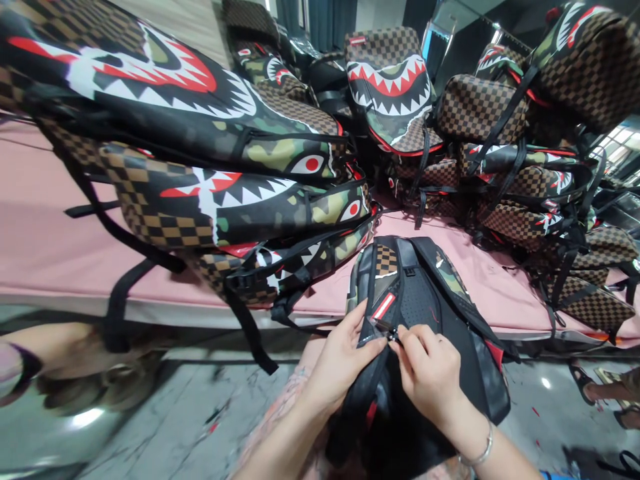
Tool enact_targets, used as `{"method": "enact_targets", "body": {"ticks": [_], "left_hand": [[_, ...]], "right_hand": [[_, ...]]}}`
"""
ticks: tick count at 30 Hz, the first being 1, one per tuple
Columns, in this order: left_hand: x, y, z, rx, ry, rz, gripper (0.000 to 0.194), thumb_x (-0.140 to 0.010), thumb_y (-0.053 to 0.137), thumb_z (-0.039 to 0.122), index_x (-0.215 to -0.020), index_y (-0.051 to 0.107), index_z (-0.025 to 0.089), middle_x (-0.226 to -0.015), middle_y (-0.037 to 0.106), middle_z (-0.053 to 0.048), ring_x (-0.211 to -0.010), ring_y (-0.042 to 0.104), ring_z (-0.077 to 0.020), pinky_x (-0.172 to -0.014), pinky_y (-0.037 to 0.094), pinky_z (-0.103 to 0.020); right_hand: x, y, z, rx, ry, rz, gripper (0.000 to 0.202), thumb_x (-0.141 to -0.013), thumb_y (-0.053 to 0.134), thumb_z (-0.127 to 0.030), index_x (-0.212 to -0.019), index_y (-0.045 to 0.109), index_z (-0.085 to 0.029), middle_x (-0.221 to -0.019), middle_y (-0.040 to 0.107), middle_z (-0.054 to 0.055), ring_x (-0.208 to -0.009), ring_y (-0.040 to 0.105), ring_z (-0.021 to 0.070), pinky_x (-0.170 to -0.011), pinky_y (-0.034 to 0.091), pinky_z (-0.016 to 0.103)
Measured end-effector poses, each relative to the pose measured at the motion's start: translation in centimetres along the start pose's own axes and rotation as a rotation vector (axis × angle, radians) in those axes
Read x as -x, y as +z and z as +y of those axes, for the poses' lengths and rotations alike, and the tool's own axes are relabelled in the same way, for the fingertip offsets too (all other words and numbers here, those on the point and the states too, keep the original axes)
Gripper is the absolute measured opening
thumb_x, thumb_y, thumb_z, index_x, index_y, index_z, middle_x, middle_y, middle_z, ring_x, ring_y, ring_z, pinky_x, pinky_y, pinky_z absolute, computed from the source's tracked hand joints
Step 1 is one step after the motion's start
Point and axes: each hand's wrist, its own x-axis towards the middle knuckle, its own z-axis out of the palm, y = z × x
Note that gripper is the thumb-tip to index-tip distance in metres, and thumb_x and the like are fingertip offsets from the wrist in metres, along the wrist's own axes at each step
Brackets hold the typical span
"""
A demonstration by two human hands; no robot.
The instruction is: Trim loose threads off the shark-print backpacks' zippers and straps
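A black backpack leans against the table's edge, its padded back panel and shoulder straps facing up. My left hand is closed around one shoulder strap, thumb on top, beside a red-and-white label. A bit of clear plastic shows by the thumb. My right hand pinches a small dark, thin object against the strap, close to my left thumb. Its kind cannot be made out, as the fingers cover part of it.
Stacked backpacks with shark-mouth print and brown checks lie on the pink-covered table at left. More piles stand at right, and another backpack behind. Loose straps hang over the edge. Another person's arm is at far left.
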Motion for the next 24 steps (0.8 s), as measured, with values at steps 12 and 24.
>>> {"method": "enact_targets", "body": {"ticks": [12,24], "left_hand": [[0.5,-0.6,-0.8,-0.047,0.114,0.174,0.066,-0.060,0.073,0.028,-0.121,0.048,0.017,-0.124,0.055,-0.010,-0.114,0.050,-0.0240,-0.096,0.041,-0.033],[0.9,-3.5,-2.2,0.000,0.040,0.413,0.034,-0.061,0.070,0.046,-0.066,0.054,0.016,-0.051,0.054,0.006,-0.042,0.046,-0.0070,-0.042,0.037,-0.018]], "right_hand": [[-0.1,1.4,0.5,-0.575,0.378,0.119,0.011,-0.083,0.052,-0.025,-0.088,0.058,-0.017,-0.076,0.061,0.004,-0.066,0.058,0.0138,-0.059,0.045,0.024],[-0.6,5.6,-2.9,-1.248,0.910,-0.170,0.023,-0.068,0.063,-0.036,-0.061,0.052,-0.017,-0.054,0.051,-0.004,-0.052,0.048,0.0101,-0.052,0.039,0.021]]}}
